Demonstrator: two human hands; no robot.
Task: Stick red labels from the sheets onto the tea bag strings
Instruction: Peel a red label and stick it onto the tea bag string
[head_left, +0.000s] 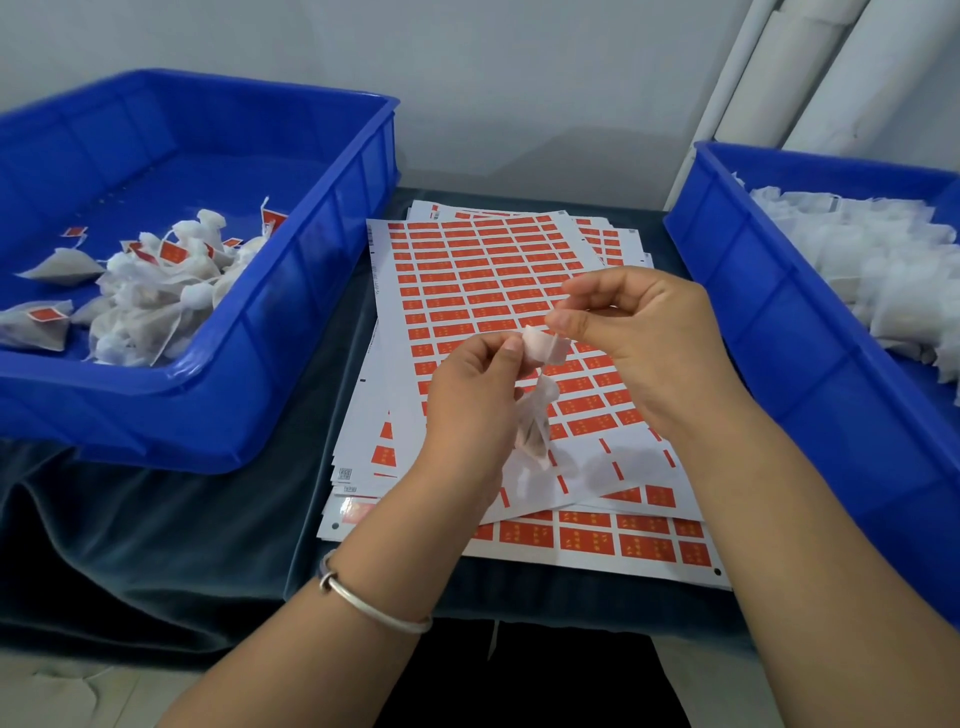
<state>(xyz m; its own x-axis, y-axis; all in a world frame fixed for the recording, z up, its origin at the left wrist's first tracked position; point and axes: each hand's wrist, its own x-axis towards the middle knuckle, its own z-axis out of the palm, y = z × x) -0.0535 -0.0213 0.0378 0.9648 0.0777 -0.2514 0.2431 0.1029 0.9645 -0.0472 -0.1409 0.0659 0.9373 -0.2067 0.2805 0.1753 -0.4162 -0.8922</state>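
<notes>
I am holding one tea bag (535, 415) above the label sheets (483, 280), with both hands working at its top. My left hand (467, 400) is pinching the upper corner of the bag between thumb and fingers while the body of the bag is hanging just below that hand. My right hand (639, 332), just beside the left, is pinching the white folded bit at the bag's top (545, 347), fingers curled in.

To do this step well, I judge that I should be teasing the string free and keeping it taut between the two hands, so that a label can be folded squarely around it without catching the mesh. Keeping the bag low over the sheets is making the reach to the next label short.

The string itself is too thin to make out, so I cannot tell whether it is already pulled loose. I am not seeing any red label on my fingertips, though the right thumb side is hidden. The crate (291, 322) out past my left hand is holding labelled bags; the crate (753, 291) past my right hand, cut off at the edge, is holding a white pile (862, 260) whose single bags are hard to tell apart. The desk (208, 519) is lying under a dark cloth.
</notes>
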